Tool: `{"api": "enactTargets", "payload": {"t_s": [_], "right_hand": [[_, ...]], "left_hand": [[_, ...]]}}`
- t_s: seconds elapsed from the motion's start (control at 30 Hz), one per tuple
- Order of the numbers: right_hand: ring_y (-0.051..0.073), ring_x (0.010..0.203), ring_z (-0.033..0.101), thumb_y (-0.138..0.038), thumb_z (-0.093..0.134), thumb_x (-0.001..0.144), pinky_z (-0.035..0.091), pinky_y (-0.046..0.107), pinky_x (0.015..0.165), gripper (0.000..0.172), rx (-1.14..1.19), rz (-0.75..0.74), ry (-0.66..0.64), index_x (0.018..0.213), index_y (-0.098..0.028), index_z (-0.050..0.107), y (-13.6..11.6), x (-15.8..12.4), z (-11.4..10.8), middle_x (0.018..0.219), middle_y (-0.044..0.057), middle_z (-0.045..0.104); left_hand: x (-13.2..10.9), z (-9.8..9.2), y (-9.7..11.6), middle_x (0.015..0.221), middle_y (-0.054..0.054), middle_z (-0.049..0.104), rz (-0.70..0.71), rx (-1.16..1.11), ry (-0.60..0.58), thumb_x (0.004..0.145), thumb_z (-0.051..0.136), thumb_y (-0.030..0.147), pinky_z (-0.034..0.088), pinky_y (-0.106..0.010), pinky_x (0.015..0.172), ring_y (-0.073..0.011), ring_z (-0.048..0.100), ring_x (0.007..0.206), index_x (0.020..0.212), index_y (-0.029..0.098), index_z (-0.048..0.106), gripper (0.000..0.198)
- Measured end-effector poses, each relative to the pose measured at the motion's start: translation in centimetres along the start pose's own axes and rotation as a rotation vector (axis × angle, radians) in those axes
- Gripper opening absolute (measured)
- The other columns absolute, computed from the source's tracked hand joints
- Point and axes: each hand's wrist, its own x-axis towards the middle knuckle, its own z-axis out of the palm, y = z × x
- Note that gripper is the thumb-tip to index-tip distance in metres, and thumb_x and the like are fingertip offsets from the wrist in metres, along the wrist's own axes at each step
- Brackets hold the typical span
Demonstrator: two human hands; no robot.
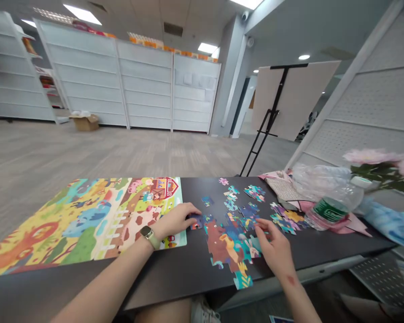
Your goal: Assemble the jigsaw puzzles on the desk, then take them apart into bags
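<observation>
"Where's the joined jigsaw section (227,251)?"

"On the table (155,282), between both hands. The left hand's (175,220) fingers (188,211) rest on a dark piece (197,222), grip unclear. The right hand's (274,249) fingers (261,229) stand open, covering some pieces."

"Any container?"

"A water bottle (333,211) lies against a plastic bag (318,181)."

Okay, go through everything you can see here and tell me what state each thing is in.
Jigsaw puzzle, partly assembled, loose clusters nearby
Left hand, resting on a dark piece
Right hand, touching the puzzle's edge
Farm picture sheet, lying flat on the table
Water bottle, lying on its side, capped
Cardboard box, open on the floor
Easel, standing, holding a pale board
</observation>
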Motion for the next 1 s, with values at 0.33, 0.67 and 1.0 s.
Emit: {"api": "enactTargets", "payload": {"t_s": [0.33,0.67,1.0], "right_hand": [[0.021,0.079,0.070,-0.049,0.052,0.087,0.055,0.030,0.070,0.033,-0.011,0.012,0.000,0.099,-0.022,0.069,1.1,-0.6,0.3,0.100,0.008,0.074],[0.022,0.080,0.071,-0.047,0.051,0.089,0.055,0.031,0.072,0.031,0.009,-0.003,-0.015,0.099,-0.023,0.069,1.0,-0.8,0.1,0.098,0.007,0.075],[0.021,0.073,0.067,-0.044,0.049,0.090,0.051,0.030,0.063,0.028,-0.006,-0.044,-0.058,0.096,-0.023,0.068,0.2,-0.8,0.2,0.092,0.005,0.075]], "left_hand": [[0.3,1.1,0.6,0.113,-0.005,0.067,0.087,0.097,-0.042,0.095,0.052,0.023,0.047,-0.035,0.093,-0.0222,0.061,0.103,0.103,0.026,0.075,0.025],[0.0,0.8,0.9,0.115,-0.006,0.065,0.048,0.177,-0.013,0.089,0.058,0.023,0.048,-0.037,0.095,-0.0238,0.060,0.105,0.103,0.026,0.075,0.022],[-0.1,1.4,1.4,0.109,-0.007,0.062,0.037,0.150,-0.015,0.089,0.060,0.025,0.048,-0.035,0.092,-0.0232,0.060,0.101,0.101,0.023,0.073,0.018]]}}
